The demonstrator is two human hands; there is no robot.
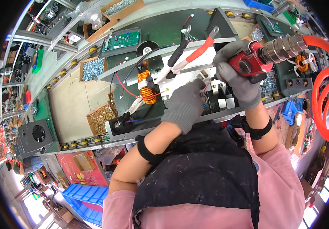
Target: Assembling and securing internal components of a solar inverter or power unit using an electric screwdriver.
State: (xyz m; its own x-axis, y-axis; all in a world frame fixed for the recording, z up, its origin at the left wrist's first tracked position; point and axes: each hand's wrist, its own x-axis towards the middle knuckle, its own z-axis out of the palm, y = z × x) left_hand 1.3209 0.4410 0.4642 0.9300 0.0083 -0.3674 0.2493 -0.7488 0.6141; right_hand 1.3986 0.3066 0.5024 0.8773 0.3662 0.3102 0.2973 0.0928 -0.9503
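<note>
My right hand (241, 78), in a grey glove, is wrapped round a red air-powered driver (245, 65) with a metal hose coupling (284, 48). It holds the tool above the right part of an open metal chassis (137, 129). My left hand (185, 103), also gloved, reaches into the chassis with its fingers curled down beside small metal blocks (215, 88). What its fingertips pinch, if anything, is hidden. Left of that hand stands a copper-wound ring coil (147, 87). A red cable (199, 51) and a black cable (178, 51), both with ring lugs, rise behind it.
A coiled orange-red air hose (324, 103) hangs at the right. Cardboard boxes of silvery screws (92, 70) and brass-coloured fasteners (102, 117) lie left of the chassis. A green circuit board (121, 41) sits behind. Yellow rollers (84, 142) line the bench's near edge.
</note>
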